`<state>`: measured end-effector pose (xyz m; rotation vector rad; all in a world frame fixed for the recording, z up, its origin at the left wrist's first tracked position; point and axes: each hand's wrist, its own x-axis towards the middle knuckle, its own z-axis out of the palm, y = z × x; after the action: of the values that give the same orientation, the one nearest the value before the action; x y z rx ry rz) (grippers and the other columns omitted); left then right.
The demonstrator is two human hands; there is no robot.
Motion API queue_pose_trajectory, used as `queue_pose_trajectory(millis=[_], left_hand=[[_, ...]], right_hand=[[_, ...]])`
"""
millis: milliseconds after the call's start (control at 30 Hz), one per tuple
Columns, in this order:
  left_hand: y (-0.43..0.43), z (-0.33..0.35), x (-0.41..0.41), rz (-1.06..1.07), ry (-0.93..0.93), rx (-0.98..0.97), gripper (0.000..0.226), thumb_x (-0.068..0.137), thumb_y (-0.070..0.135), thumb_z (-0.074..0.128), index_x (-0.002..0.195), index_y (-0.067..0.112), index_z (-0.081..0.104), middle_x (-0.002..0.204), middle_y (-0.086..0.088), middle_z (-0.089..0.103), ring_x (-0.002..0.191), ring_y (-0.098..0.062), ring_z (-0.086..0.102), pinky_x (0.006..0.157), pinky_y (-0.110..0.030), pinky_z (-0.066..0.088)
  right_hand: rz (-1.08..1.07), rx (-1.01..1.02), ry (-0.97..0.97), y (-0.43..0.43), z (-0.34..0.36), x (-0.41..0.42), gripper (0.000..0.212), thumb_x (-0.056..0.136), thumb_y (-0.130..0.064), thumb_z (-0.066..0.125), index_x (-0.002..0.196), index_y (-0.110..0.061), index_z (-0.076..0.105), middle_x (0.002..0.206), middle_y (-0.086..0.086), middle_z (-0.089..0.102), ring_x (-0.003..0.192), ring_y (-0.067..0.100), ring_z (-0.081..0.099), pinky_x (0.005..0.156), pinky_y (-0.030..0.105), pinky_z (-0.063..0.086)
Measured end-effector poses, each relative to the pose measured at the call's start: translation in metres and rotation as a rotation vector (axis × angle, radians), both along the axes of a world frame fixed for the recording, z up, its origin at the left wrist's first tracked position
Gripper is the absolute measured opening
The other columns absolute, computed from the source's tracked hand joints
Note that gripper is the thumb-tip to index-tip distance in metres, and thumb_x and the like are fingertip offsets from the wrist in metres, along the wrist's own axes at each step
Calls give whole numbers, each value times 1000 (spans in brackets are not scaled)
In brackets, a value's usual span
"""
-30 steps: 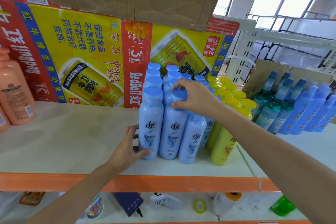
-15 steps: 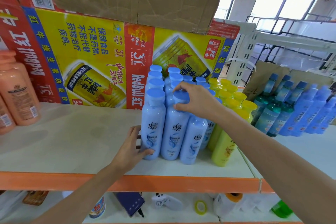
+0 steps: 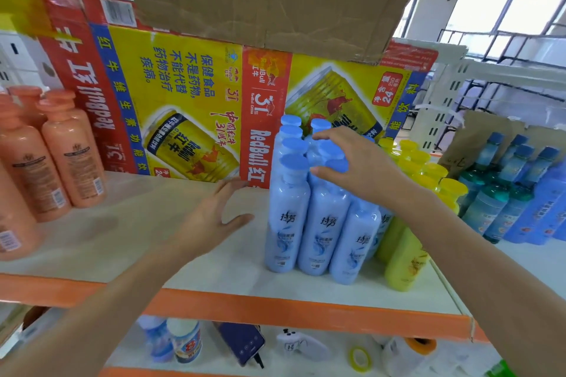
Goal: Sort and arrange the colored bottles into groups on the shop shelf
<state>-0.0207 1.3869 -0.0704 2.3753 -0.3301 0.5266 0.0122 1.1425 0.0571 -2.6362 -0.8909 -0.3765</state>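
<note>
Light-blue bottles (image 3: 288,217) upright, clustered on shelf (image 3: 92,242) — yellow bottles (image 3: 407,254) just beside, orange bottles (image 3: 70,159) far left.

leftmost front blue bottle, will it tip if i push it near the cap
Probably: the leftmost front blue bottle is tall and narrow, so a high push likely topples it leftward, where nothing braces it. Its glossy plastic looks somewhat slippery.

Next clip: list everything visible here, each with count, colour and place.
light blue bottles: at least eight, light blue, packed mid-shelf
yellow bottles: at least six, yellow, just right of them
orange bottles: at least three, orange, left end
teal bottles: several, teal, next shelf right
carton: one, red and yellow, flattened behind
shelf: one, white, orange edge
left hand: open, left of light blue bottles
right hand: open, on their caps
</note>
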Motion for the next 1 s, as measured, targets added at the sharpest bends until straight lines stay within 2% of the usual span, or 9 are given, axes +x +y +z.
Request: queue_pose_trajectory(millis=[100, 167, 267, 367, 567, 667, 800, 900, 1000], left_hand=[[30, 27, -2, 63, -26, 123, 55, 84, 29, 62, 133, 17, 41, 135, 6, 39, 123, -8, 39, 98, -28, 38], [54, 43, -3, 105, -30, 218, 54, 84, 29, 63, 133, 18, 43, 138, 0, 42, 126, -19, 41, 101, -35, 37], [92, 66, -8, 174, -3, 336, 53, 85, 35, 60, 134, 25, 42, 141, 3, 39, 128, -20, 40, 104, -39, 35], [129, 87, -16, 243, -11, 400, 52, 85, 35, 61, 133, 25, 44, 140, 2, 40, 128, -21, 40, 106, -44, 34], [209, 113, -45, 339, -22, 507, 53, 82, 44, 52, 127, 18, 51, 132, -4, 49, 121, -28, 47, 100, -47, 40], [243, 121, -59, 376, -32, 593, 46, 80, 39, 54, 120, 16, 57, 124, -8, 56, 107, -33, 58, 87, -47, 47], [279, 126, -75, 415, 24, 615, 49, 80, 42, 51, 121, 16, 56, 127, -9, 54, 112, -33, 54, 91, -47, 47], [302, 123, -85, 407, 127, 615, 49, 77, 45, 44, 109, 13, 63, 113, -14, 61, 96, -35, 62, 82, -44, 51], [317, 119, -90, 379, 109, 598, 46, 81, 42, 50, 119, 18, 58, 123, -9, 54, 106, -29, 55, 88, -39, 46]], right_hand=[[24, -23, -1, 20, 4, 4, 54, 86, -44, 57, 135, -28, 38, 141, -8, 39, 127, 13, 40, 100, 33, 35], [55, -16, -9, 38, 6, 8, 56, 85, -42, 59, 135, -27, 39, 141, -7, 40, 128, 13, 39, 101, 31, 33], [80, -16, -2, 70, 8, 12, 57, 85, -40, 60, 136, -26, 39, 140, -6, 42, 128, 14, 39, 101, 31, 32], [128, -17, 1, 107, 9, 16, 59, 84, -40, 61, 136, -24, 40, 139, -2, 42, 128, 17, 40, 105, 36, 34], [194, -81, -3, 191, 14, 24, 61, 85, -43, 60, 138, -27, 36, 141, -1, 40, 128, 19, 40, 104, 38, 35], [224, -97, 3, 235, 13, 26, 61, 85, -42, 60, 138, -28, 35, 142, -2, 39, 129, 19, 38, 102, 35, 35], [279, -95, 16, 288, 11, 25, 60, 86, -42, 59, 139, -29, 33, 141, -3, 38, 128, 18, 39, 101, 34, 35], [314, -80, 41, 325, 8, 27, 61, 86, -39, 61, 139, -30, 33, 142, -4, 38, 123, 15, 46, 100, 31, 35], [357, -64, 81, 360, 2, 31, 65, 85, -35, 63, 141, -27, 31, 146, -2, 34, 127, 17, 45, 104, 35, 38]])
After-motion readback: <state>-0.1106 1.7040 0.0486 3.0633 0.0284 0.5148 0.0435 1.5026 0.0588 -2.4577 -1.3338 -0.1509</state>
